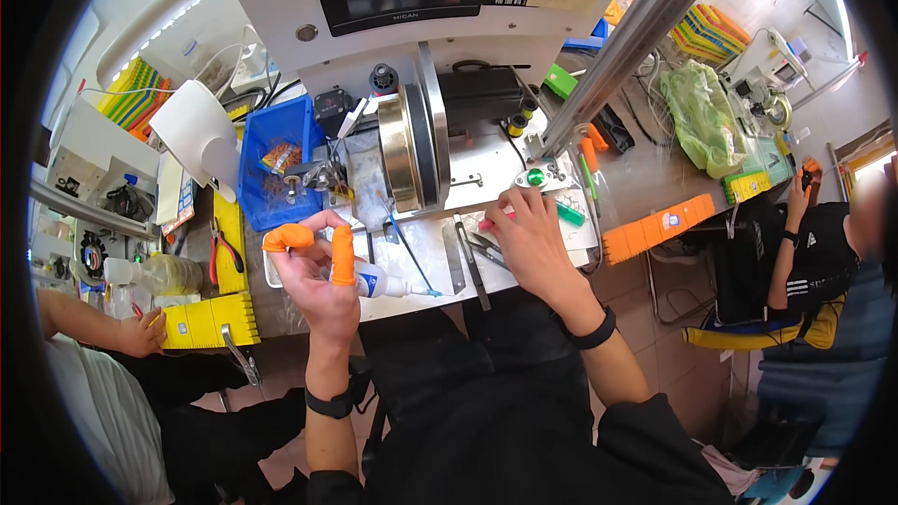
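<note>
I could see two bright orange finger covers [342, 257], smooth and snug, on the person's left hand [323, 295]. A black band [329, 402] circled the left wrist, and I noted a matching dark wristband [596, 329] behind the right hand [528, 245]. The forearms were uncovered up to black sleeves [645, 440], the right one wide and loose. They belonged to a black top [505, 411], so dark that I could not make out its seams.
</note>
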The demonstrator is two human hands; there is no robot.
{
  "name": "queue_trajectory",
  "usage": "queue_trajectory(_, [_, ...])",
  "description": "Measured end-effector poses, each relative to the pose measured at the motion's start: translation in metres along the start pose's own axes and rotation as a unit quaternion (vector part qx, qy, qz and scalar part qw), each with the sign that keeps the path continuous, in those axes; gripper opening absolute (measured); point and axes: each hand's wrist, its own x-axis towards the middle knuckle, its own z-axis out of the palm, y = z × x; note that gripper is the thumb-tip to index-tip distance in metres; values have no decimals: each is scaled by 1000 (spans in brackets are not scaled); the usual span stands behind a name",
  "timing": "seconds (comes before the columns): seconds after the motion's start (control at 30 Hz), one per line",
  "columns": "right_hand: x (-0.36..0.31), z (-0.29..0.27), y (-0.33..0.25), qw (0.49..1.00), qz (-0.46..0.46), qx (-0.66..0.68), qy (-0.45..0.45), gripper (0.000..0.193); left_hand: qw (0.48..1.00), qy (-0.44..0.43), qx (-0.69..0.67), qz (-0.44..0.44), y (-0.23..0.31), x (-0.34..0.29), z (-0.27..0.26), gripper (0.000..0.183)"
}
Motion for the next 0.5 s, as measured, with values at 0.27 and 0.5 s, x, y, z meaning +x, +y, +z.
queue_trajectory(0.27, [-34, -15, -44, 753, 203, 599, 182, 18, 1000, 12, -24, -11, 0, 0, 1, 38])
queue_trajectory(0.5, [-60, 3, -74, 540, 338, 765, -98, 53, 1000, 15, -20, 6, -1, 1, 2, 38])
